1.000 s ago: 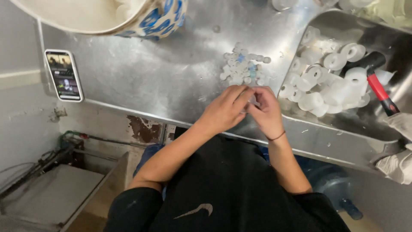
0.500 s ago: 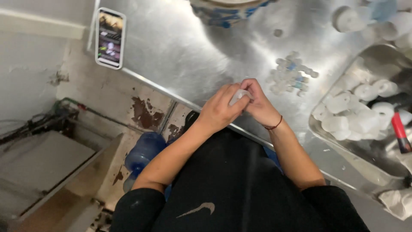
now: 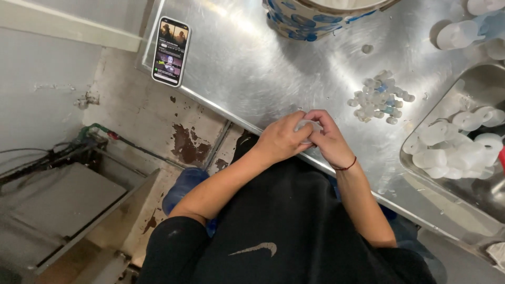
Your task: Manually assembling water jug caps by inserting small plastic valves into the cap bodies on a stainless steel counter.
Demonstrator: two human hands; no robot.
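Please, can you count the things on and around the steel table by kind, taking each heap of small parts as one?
Phone: 1
Blue-patterned tub: 1
Heap of small white and blue parts: 1
Steel tray of white caps: 1
Clear cap held in both hands: 1
Total: 5

Bright overhead light washes the steel table (image 3: 252, 68), leaving soft streaky glare near the phone (image 3: 171, 51). The floor at left sits dimmer. Focus is mildly soft throughout; the white caps (image 3: 457, 144) at right blow out, and edges bend slightly.
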